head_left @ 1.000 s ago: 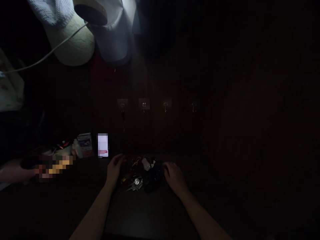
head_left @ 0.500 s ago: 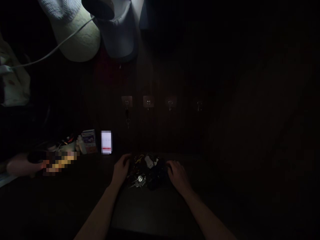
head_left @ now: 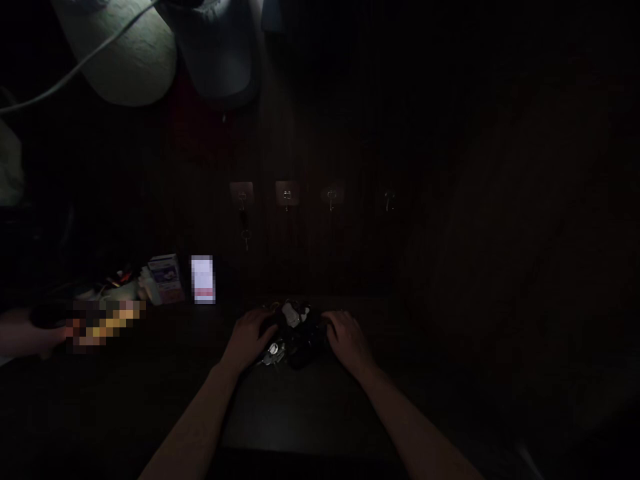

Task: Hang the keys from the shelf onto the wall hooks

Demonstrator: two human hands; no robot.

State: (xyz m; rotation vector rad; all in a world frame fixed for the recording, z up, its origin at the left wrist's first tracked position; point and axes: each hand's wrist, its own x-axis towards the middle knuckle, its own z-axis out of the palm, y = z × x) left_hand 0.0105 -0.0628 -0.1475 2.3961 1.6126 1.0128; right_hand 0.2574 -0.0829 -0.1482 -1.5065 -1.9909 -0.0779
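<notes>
In the dim light, a pile of keys [head_left: 273, 349] and dark small items lies on the dark tabletop between my hands, with a pale fob-like piece [head_left: 291, 315] on top. My left hand [head_left: 250, 339] rests at the pile's left side, thumb and fingers apart and touching its edge. On the opposite side my right hand [head_left: 347, 339] lies with its fingers stretched against the pile. Neither hand lifts anything. Darkness hides most of the pile's details.
Several wall hooks [head_left: 287, 195] line the back; keys [head_left: 245, 236] hang from the leftmost. A lit screen [head_left: 203, 280] stands beside a small box [head_left: 167, 278]. A pinkish rounded shape [head_left: 23, 332] lies far left. Caps [head_left: 125, 60] and a white cable [head_left: 107, 41] hang above.
My left hand has moved in over the pile's left part, covering some of it. My right hand has come slightly inward against the pile, which looks narrower. The view has shifted slightly.
</notes>
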